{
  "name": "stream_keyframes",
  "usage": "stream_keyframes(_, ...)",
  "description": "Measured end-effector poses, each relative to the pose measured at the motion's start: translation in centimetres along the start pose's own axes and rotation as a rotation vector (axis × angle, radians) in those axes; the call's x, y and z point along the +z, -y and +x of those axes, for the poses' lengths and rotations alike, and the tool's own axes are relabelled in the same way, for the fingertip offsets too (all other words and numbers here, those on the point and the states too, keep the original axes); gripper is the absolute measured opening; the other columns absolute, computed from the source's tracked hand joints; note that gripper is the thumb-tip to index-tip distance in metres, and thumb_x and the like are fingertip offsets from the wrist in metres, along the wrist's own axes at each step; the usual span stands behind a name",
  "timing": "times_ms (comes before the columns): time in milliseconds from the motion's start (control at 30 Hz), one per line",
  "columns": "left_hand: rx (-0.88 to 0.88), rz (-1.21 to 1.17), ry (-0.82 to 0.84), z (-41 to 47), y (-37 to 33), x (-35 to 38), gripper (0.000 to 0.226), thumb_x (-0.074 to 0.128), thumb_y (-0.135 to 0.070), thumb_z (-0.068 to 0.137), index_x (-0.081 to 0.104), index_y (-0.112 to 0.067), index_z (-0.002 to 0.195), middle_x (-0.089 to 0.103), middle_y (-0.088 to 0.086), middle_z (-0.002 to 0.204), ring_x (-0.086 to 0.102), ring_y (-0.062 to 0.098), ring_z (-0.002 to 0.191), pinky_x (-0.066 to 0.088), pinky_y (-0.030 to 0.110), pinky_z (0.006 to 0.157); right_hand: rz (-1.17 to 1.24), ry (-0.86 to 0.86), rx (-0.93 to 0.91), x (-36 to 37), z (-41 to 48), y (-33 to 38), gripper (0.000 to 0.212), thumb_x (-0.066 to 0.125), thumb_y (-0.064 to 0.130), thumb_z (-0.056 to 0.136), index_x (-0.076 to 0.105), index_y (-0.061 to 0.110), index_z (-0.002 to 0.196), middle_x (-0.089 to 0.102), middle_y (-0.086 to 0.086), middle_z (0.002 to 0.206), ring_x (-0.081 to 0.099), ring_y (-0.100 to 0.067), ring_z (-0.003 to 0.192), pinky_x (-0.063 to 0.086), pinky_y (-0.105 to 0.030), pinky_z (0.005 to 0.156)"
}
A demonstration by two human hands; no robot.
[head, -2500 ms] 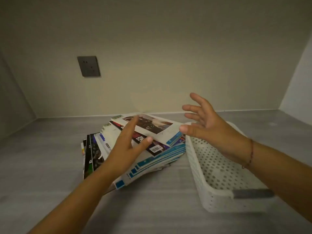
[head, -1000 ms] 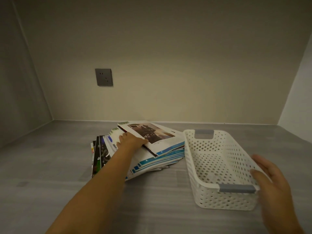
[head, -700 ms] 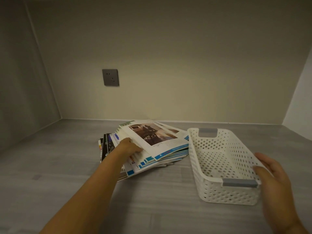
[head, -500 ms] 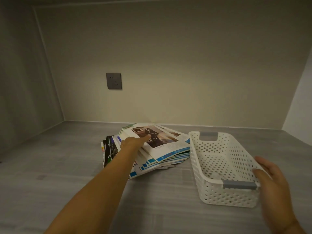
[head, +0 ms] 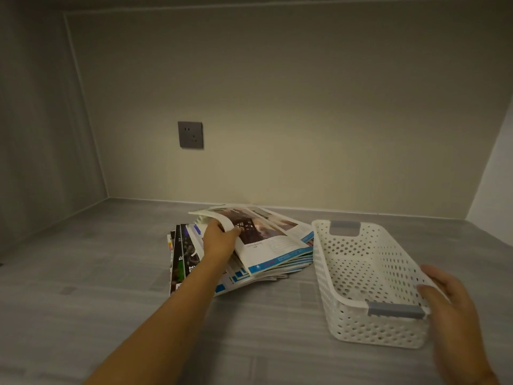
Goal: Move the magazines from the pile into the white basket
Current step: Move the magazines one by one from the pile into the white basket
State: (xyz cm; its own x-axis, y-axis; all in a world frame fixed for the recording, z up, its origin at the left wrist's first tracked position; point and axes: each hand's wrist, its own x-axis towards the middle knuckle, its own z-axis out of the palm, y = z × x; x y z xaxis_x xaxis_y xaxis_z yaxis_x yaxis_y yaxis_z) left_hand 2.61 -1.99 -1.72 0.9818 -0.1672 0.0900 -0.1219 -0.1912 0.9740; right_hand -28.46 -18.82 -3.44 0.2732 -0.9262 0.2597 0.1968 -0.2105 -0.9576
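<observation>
One mag (head: 273, 234) in L hand (head: 219, 240); basket (head: 323, 273) lengthwise away.

Loose, fanned magazine pile (head: 188, 257): glossy covers, flat on grey surface, just beside white basket (head: 374, 329), at its 9 o'clock. On it, top magazine (head: 277, 240): dark photo cover, blue edge strip, 9 o'clock edge curled upward. Basket: perforated plastic, upright, grey handles at 12 and 6 o'clock ends.
</observation>
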Motion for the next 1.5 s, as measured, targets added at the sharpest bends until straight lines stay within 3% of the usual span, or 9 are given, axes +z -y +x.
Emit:
stream_keyframes(133,-0.401,-0.494,0.227,-0.8,-1.3,-1.3,0.005,0.052,-0.012,0.091,0.051,-0.008,0.092,0.059,0.011,0.077,0.059,0.024,0.068,0.051,0.024,0.039,0.024,-0.013,0.025,0.1,-0.1,0.1,0.029,0.047,0.004,0.088,0.057,0.025,0.106,0.061,0.001,0.099,0.06,-0.017,0.087,0.056,-0.027,0.055)
stream_keyframes(233,-0.525,-0.476,0.327,-0.9,-1.4,-1.4,0.013,0.054,-0.017,0.095,0.052,-0.005,0.1,0.062,0.012,0.079,0.06,0.023,0.069,0.053,0.027,0.039,0.03,-0.003,0.024,0.0,-0.1,0.2,0.028,0.046,0.005,0.089,0.056,0.025,0.107,0.06,0.005,0.097,0.06,-0.012,0.084,0.054,-0.021,0.05)
stream_keyframes(467,-0.067,-0.278,0.098,-2.6,-4.1,0.6,0.025,0.049,-0.013,0.095,0.052,-0.014,0.12,0.059,0.006,0.094,0.059,0.022,0.08,0.052,0.037,0.08,0.036,0.018,-0.005,-0.2,0.2,-0.1,0.03,0.05,0.003,0.088,0.055,0.018,0.114,0.06,0.003,0.097,0.058,-0.009,0.082,0.049,-0.009,0.049)
stream_keyframes(700,0.47,-0.333,0.033,-7.7,-10.9,1.1,0.01,0.047,-0.023,0.098,0.054,-0.029,0.102,0.059,-0.02,0.079,0.058,-0.006,0.069,0.045,0.008,0.052,0.031,0.041,-0.021,-0.3,0.7,-0.5,0.029,0.051,0.001,0.086,0.054,0.019,0.109,0.061,0.008,0.094,0.059,-0.009,0.08,0.049,-0.009,0.05)
stream_keyframes(900,0.521,-0.327,0.137,-13.7,-12.0,5.1,0.016,0.045,-0.024,0.099,0.055,-0.035,0.095,0.063,-0.011,0.083,0.062,0.001,0.072,0.053,0.022,0.061,0.059,0.088,-0.004,-0.4,0.6,0.0,0.021,0.053,0.011,0.089,0.055,0.021,0.107,0.063,0.003,0.097,0.06,-0.008,0.082,0.049,-0.014,0.055)
stream_keyframes(1000,0.585,-0.117,0.099,-16.5,-10.2,7.3,0.028,0.041,-0.023,0.1,0.053,-0.018,0.125,0.061,-0.005,0.078,0.06,0.011,0.069,0.056,0.036,0.065,0.056,0.135,0.02,-0.6,0.6,0.4,0.021,0.05,0.021,0.092,0.055,0.021,0.112,0.063,0.008,0.097,0.061,-0.003,0.081,0.047,-0.014,0.058)
stream_keyframes(1133,0.581,0.092,0.122,-19.1,-9.0,9.8,0.049,0.037,-0.027,0.1,0.025,-0.03,0.148,0.062,0.002,0.077,0.061,0.018,0.066,0.055,0.04,0.063,0.072,0.224,0.063,-1.0,0.4,0.7,0.028,0.043,0.036,0.094,0.06,0.023,0.112,0.068,-0.001,0.103,0.066,-0.014,0.091,0.052,-0.023,0.068)
stream_keyframes(1300,0.528,0.064,0.139,-21.2,-10.1,12.5,0.051,0.031,-0.032,0.102,0.014,-0.033,0.151,0.054,-0.001,0.065,0.059,0.019,0.062,0.052,0.036,0.061,0.066,0.39,0.043,-2.1,0.2,0.9,0.068,0.047,0.062,0.079,0.04,0.027,0.137,0.046,0.003,0.14,0.047,-0.017,0.125,0.039,-0.041,0.104)
stream_keyframes(1500,0.513,0.088,0.299,-22.4,-10.3,14.5,0.053,0.028,-0.039,0.102,0.006,-0.041,0.15,0.066,0.013,0.103,0.064,0.026,0.085,0.052,0.039,0.077,-0.115,0.467,-0.089,-2.8,0.8,1.4,0.096,0.054,0.071,0.062,0.02,0.034,0.144,0.029,0.013,0.148,0.03,-0.004,0.131,0.03,-0.026,0.103)
